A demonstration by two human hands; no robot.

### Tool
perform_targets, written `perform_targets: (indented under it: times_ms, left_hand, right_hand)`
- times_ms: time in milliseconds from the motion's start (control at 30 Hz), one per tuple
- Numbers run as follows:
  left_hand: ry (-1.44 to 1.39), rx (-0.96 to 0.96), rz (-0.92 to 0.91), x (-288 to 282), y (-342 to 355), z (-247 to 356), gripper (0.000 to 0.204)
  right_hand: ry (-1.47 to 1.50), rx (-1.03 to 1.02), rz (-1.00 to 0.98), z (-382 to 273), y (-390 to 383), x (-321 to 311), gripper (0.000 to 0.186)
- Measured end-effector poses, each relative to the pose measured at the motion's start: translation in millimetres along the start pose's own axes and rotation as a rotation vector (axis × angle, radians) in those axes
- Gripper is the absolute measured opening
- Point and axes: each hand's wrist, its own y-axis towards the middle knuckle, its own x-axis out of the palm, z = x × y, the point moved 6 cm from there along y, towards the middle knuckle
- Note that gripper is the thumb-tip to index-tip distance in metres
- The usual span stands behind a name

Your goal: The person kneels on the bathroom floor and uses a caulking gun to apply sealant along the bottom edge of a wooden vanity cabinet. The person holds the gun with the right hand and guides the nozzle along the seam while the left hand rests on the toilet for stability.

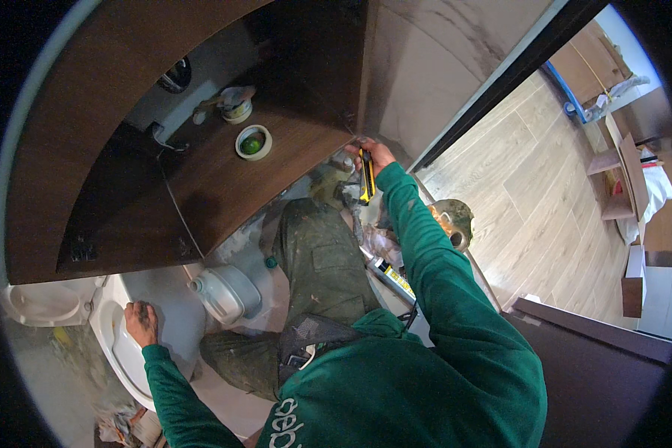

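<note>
My right hand (375, 154) is closed around a yellow and black utility knife (366, 179), at the near corner of a dark brown wood panel (231, 190). The fingertips are beside the panel's end and partly hidden. At the left, my left hand (142, 322) rests with bent fingers on the rim of a white toilet (117, 343), and its knuckles look dirty. A white roll of tape (266, 151) with something green inside sits on the panel. Behind it is a small white tub (237, 112) with a tool lying across it.
A translucent jug (228, 293) stands between the toilet and my knees. Right of my leg lie a sealant tube (392, 278) and crumpled plastic (381, 245). A dirty round container (455, 222) is by the doorway. Wooden boards (626, 179) stand on the plank floor (523, 194) beyond.
</note>
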Motion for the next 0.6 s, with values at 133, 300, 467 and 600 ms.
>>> perform_targets:
  times_ms: [133,300,467,600]
  left_hand:
    - [-0.028,0.027,0.004,1,5,3,0.018]
    - [-0.063,0.017,-0.013,-1,3,4,0.018]
    - [-0.030,0.024,0.024,-2,4,5,0.016]
    - [-0.102,0.010,-0.020,-2,4,6,0.015]
  right_hand:
    - [-0.034,-0.032,0.008,-8,5,7,0.018]
    - [-0.079,-0.012,0.002,-11,9,13,0.023]
    - [0.022,-0.006,-0.006,-2,6,15,0.026]
    - [0.132,-0.003,-0.123,1,-6,13,0.018]
